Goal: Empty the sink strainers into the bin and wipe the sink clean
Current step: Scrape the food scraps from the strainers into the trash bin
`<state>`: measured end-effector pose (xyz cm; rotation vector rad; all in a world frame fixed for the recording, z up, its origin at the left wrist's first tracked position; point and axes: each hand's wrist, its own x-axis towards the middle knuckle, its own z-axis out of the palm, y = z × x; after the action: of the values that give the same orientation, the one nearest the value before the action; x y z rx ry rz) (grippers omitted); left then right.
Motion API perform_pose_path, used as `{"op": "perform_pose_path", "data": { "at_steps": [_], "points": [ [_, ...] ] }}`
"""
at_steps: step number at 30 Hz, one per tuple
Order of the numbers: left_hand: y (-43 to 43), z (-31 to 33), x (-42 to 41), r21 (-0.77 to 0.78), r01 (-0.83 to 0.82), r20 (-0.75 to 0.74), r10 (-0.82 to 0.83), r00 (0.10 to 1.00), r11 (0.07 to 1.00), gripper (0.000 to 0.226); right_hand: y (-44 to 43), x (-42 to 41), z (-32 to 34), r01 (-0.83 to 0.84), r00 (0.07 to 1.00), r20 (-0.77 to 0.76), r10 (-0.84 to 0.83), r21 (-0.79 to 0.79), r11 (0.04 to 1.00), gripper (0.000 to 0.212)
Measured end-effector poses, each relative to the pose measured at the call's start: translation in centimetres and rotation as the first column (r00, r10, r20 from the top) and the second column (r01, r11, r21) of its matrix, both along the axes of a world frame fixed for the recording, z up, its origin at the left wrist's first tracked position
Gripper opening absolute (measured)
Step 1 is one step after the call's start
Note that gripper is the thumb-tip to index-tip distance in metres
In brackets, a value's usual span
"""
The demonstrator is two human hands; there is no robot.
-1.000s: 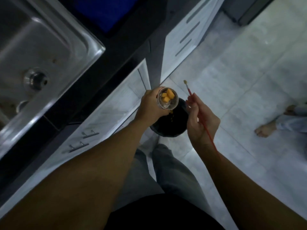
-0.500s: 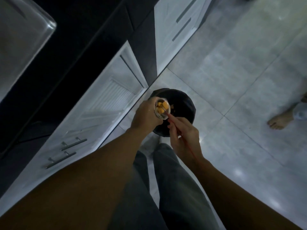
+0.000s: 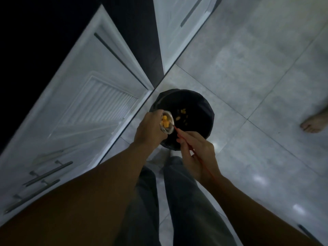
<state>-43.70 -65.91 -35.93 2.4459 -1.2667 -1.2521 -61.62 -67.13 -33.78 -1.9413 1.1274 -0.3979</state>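
While the left hand [image 3: 150,128] grips the small metal strainer [image 3: 167,129] with its fingers curled round the body, the strainer sits just above the centre of the frame, over the near left edge of the bin [image 3: 204,105]. The strainer's open side faces up toward the camera. Orange food pieces [image 3: 166,121] lie inside it.

The right hand [image 3: 197,153], just right of and below the strainer, pinches a thin red stick [image 3: 179,133] between thumb and fingers. The stick's upper tip meets the strainer's lower right rim. Its shaft runs down and to the right across the hand toward the wrist.

The bin is round, lined in black and stands on the pale tiled floor [image 3: 248,68] at the centre of the frame. Small yellow scraps [image 3: 182,113] lie inside it, right of the strainer.

A white cabinet door [image 3: 88,103] with a louvred panel fills the left of the frame. Two bar handles [image 3: 51,171] show at lower left. Grey trouser legs [image 3: 186,192] occupy the lower centre, between the two forearms. A bare foot [image 3: 314,121] stands at the right edge, well apart from the bin.
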Motion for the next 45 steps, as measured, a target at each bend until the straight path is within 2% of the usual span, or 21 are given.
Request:
{"op": "perform_pose_path", "data": {
  "at_steps": [4, 15, 18, 23, 32, 38, 45],
  "points": [
    [0.2, -0.3, -0.4, -0.022, 0.000, -0.006, 0.000, 1.000, 1.000, 0.070, 0.1, 0.7, -0.8, -0.072, 0.997, -0.008, 0.072, 0.059, 0.996, 0.027],
    [0.4, 0.1, -0.1, 0.016, -0.023, -0.006, 0.023, 1.000, 1.000, 0.058, -0.2, -1.0, -1.1, 0.067, 0.996, -0.054, -0.067, 0.010, 0.998, 0.029],
    [0.4, 0.0, -0.1, 0.018, -0.021, -0.017, 0.021, 1.000, 1.000, 0.060, -0.1, -0.4, -0.9, 0.097, 0.995, -0.012, -0.096, 0.018, 0.995, 0.028],
    [0.4, 0.0, -0.7, 0.011, -0.049, 0.004, 0.049, 0.999, 0.999, 0.068, 0.4, 0.9, -0.9, 0.017, 1.000, 0.019, -0.018, 0.060, 0.998, 0.027],
    [0.5, -0.3, -0.6, 0.033, -0.034, 0.045, 0.032, 0.998, 0.999, 0.069, 0.3, -1.2, -1.8, 0.166, 0.985, -0.065, -0.162, 0.066, 0.984, 0.028],
    [0.1, -0.1, -1.3, 0.036, -0.033, 0.024, 0.032, 0.999, 0.999, 0.066, 0.6, 0.6, -1.5, 0.006, 1.000, 0.002, -0.007, 0.096, 0.995, 0.026],
    [-0.2, 0.2, -1.3, -0.007, -0.040, 0.011, 0.040, 0.999, 0.999, 0.059, 0.0, 0.2, -2.4, 0.062, 0.998, -0.030, -0.059, 0.092, 0.994, 0.029]
  ]
}}
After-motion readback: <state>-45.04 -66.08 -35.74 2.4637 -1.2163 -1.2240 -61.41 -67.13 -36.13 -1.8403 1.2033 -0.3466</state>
